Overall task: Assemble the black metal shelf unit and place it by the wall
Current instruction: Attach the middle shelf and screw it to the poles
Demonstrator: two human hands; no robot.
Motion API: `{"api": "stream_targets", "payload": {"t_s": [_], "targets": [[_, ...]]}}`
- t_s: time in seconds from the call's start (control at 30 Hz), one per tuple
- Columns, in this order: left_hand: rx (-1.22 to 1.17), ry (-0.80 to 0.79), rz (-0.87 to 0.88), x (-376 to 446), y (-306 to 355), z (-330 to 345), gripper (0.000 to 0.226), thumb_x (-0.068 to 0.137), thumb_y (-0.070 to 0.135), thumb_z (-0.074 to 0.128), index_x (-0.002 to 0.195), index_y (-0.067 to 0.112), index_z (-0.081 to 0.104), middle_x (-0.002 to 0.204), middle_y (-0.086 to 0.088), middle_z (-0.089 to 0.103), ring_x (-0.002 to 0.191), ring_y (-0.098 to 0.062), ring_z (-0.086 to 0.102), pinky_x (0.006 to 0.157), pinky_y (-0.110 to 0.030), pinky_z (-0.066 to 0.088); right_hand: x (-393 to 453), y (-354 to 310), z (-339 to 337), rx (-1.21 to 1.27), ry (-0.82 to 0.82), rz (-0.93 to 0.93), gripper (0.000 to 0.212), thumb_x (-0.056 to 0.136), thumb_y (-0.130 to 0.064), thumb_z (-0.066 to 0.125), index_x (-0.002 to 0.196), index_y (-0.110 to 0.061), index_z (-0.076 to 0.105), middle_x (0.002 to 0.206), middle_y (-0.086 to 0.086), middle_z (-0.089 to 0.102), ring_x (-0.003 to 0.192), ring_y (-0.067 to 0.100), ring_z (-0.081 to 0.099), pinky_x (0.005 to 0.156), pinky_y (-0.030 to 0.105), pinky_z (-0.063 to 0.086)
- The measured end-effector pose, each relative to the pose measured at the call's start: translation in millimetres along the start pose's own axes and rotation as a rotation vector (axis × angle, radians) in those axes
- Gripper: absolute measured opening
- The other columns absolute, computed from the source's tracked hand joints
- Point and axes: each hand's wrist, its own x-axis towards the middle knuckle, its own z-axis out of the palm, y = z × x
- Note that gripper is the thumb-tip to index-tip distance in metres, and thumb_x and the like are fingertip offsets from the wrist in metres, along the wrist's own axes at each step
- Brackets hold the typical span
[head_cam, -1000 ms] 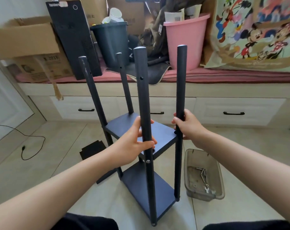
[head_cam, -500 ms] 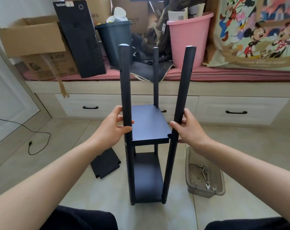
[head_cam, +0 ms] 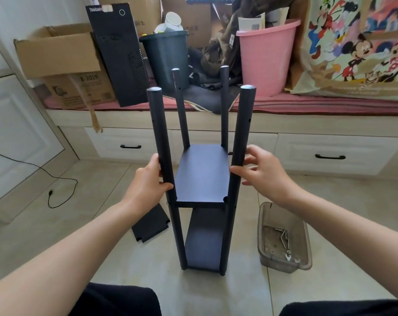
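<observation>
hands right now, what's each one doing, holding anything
Left hand: grips the front left post of the shelf unit.
Right hand: open, fingers spread, thumb touching the front right post.

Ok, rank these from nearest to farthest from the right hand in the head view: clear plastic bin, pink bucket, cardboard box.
From the right hand:
1. Clear plastic bin, on the floor just below it.
2. Pink bucket, on the bench above it.
3. Cardboard box, far across on the left end of the bench.
</observation>
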Motion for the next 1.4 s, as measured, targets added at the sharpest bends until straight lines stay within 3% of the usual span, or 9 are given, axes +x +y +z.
{"api": "stream_targets", "payload": {"t_s": [0.17,0.3,0.43,0.6,0.77,0.93,1.03,1.27,1.4], "targets": [[0.074,0.013,-0.061,-8,-12,-3,0.052,0.087,0.003,0.074,0.129,0.013,0.044,0.107,-0.008,0.069,0.101,-0.026,0.069,0.082,-0.038,0.057,-9,2,17,-0.02,-0.139,-0.077,0.037,0.088,-0.02,0.073,0.114,-0.04,0.055,0.096,-0.002,0.068,0.075,0.009,0.071,0.064,0.022,0.054],[0.16,0.042,-0.084,-9,-15,-7,0.048,0.09,0.008,0.073,0.129,0.009,0.045,0.108,-0.011,0.07,0.102,-0.029,0.069,0.08,-0.04,0.058,-9,1,26,-0.019,-0.158,-0.084,0.03,0.091,-0.021,0.071,0.112,-0.036,0.056,0.096,-0.002,0.065,0.074,0.01,0.07,0.063,0.026,0.059],[0.407,-0.057,-0.17,-13,-9,-6,0.019,0.096,0.027,0.066,0.103,0.01,0.064,0.091,-0.009,0.067,0.086,-0.032,0.066,0.077,-0.044,0.058,-7,0,28,-0.029,-0.167,-0.086,0.034,0.091,-0.021,0.07,0.118,-0.035,0.056,0.096,-0.005,0.063,0.071,0.003,0.068,0.06,0.018,0.054],[0.465,-0.203,-0.077,-19,-1,11,0.032,0.096,0.03,0.061,0.08,0.003,0.066,0.079,-0.012,0.071,0.077,-0.029,0.069,0.074,-0.041,0.059,-7,0,30,-0.064,-0.168,-0.102,0.039,0.092,-0.02,0.069,0.126,-0.033,0.054,0.101,-0.005,0.064,0.07,-0.001,0.066,0.063,0.016,0.051],[0.548,-0.233,0.284,-19,-1,42,0.019,0.1,0.021,0.052,0.114,0.017,0.064,0.107,0.002,0.068,0.099,-0.018,0.062,0.077,-0.028,0.05,-7,-1,30,-0.049,-0.164,-0.085,0.035,0.092,-0.021,0.068,0.121,-0.036,0.055,0.101,-0.005,0.063,0.071,0.004,0.068,0.061,0.015,0.05],[0.829,-0.465,0.471,-5,-19,78,0.08,0.098,0.029,0.061,0.161,0.019,0.012,0.168,-0.002,0.011,0.154,-0.031,0.012,0.123,-0.047,0.022,-3,1,26,-0.059,-0.17,-0.081,0.033,0.091,-0.017,0.07,0.118,-0.032,0.057,0.108,-0.001,0.065,0.079,0.01,0.068,0.058,0.017,0.052],[0.884,-0.497,0.467,6,-19,94,0.086,0.102,0.036,0.054,0.161,0.024,-0.008,0.17,0.0,-0.008,0.155,-0.035,-0.003,0.121,-0.061,0.016,-1,4,18,-0.062,-0.143,-0.07,0.033,0.091,-0.015,0.069,0.116,-0.033,0.056,0.107,-0.002,0.066,0.081,0.008,0.068,0.056,0.016,0.051],[0.774,-0.511,0.414,24,-3,116,0.075,0.105,0.03,0.05,0.161,0.027,0.0,0.169,0.002,-0.007,0.154,-0.037,-0.001,0.116,-0.07,0.021,4,15,1,-0.126,-0.067,-0.089,0.034,0.09,-0.009,0.069,0.118,-0.023,0.057,0.095,-0.002,0.069,0.082,0.009,0.068,0.073,0.029,0.06],[0.757,-0.534,0.385,29,-5,119,0.078,0.105,0.029,0.051,0.161,0.03,-0.003,0.17,0.001,-0.006,0.155,-0.036,-0.004,0.117,-0.069,0.015,6,14,4,-0.109,-0.073,-0.106,0.036,0.089,-0.006,0.069,0.116,-0.026,0.057,0.093,-0.004,0.07,0.081,0.006,0.069,0.067,0.024,0.06]]}}
